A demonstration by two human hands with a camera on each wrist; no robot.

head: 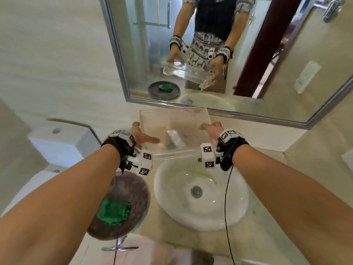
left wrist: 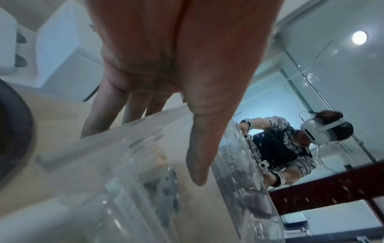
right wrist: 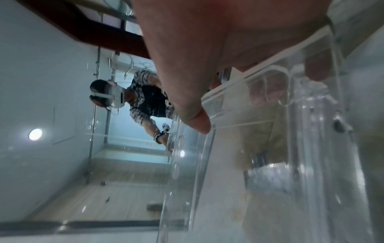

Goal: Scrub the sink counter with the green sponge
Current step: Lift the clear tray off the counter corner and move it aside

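The green sponge (head: pixel 114 212) lies on a dark round plate (head: pixel 133 190) on the counter (head: pixel 158 226), left of the white sink basin (head: pixel 175 188). Both hands are well above and behind it, holding a clear plastic tray (head: pixel 173 123) over the back of the sink. My left hand (head: pixel 146 132) grips the tray's left end, thumb (left wrist: pixel 199 148) on top and fingers underneath. At the right end my right hand (head: pixel 210 128) grips it the same way, its thumb (right wrist: pixel 187 98) over the rim. The tray (left wrist: pixel 124 164) (right wrist: pixel 259 131) tilts toward the basin.
A chrome faucet (head: pixel 174 140) shows through the tray. The mirror (head: pixel 210 54) rises behind the counter and reflects the person, tray and plate. A white toilet tank (head: pixel 57 142) stands to the left. The drain (head: pixel 196 191) sits mid-basin.
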